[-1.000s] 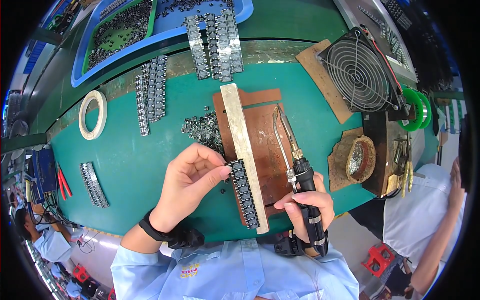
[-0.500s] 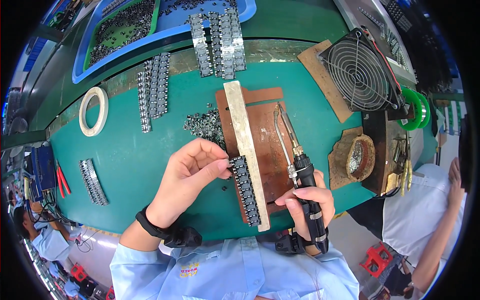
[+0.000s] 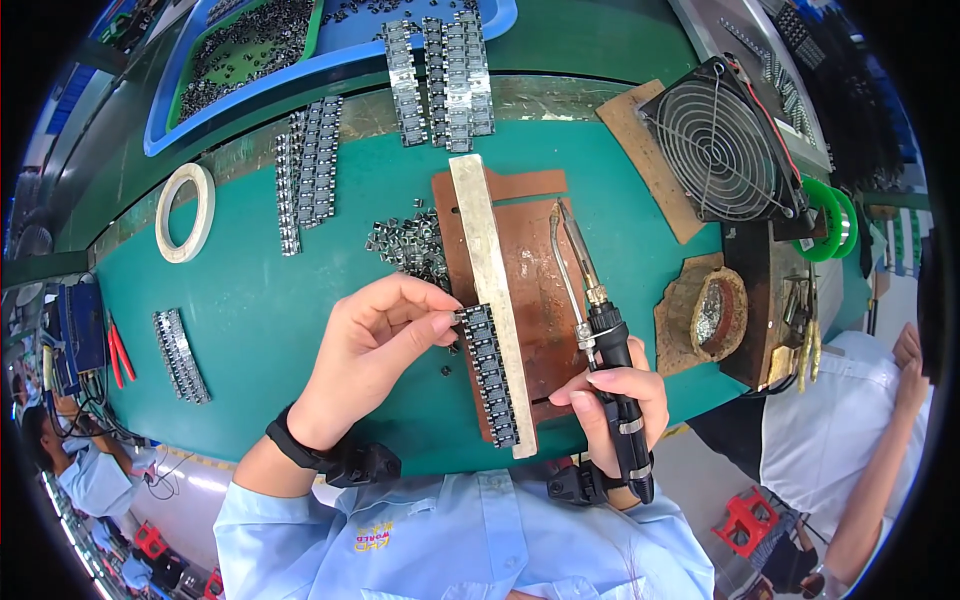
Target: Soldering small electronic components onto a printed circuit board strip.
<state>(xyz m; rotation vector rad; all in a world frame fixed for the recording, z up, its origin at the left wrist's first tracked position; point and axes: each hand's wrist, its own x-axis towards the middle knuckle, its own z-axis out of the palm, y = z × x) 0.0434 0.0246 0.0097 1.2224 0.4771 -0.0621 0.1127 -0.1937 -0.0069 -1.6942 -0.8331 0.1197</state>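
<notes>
My left hand (image 3: 385,340) is pinched closed at the upper left end of a black strip of small circuit boards (image 3: 488,375). What sits between the fingertips is too small to make out. The strip lies along the left side of a pale straight bar (image 3: 487,270), which rests on a brown board (image 3: 535,290). In my right hand (image 3: 625,395) is a black soldering iron (image 3: 612,345) with a thin metal tube fixed beside it. Its tip points up and away, over the brown board and apart from the strip. Small metal parts (image 3: 410,243) lie heaped beyond my left hand.
More board strips (image 3: 320,165) lie at the far left, others (image 3: 458,85) at the back. A tape roll (image 3: 185,213), red-handled pliers (image 3: 121,355), a blue tray (image 3: 350,62), a fan (image 3: 715,145), a crusted bowl (image 3: 718,315) and a green solder spool (image 3: 830,218) surround the work. A co-worker's arm (image 3: 880,470) shows at right.
The view has shifted slightly. Both hands keep nearly the same places at the strip and on the soldering iron; the co-worker's hand at the right has moved a little.
</notes>
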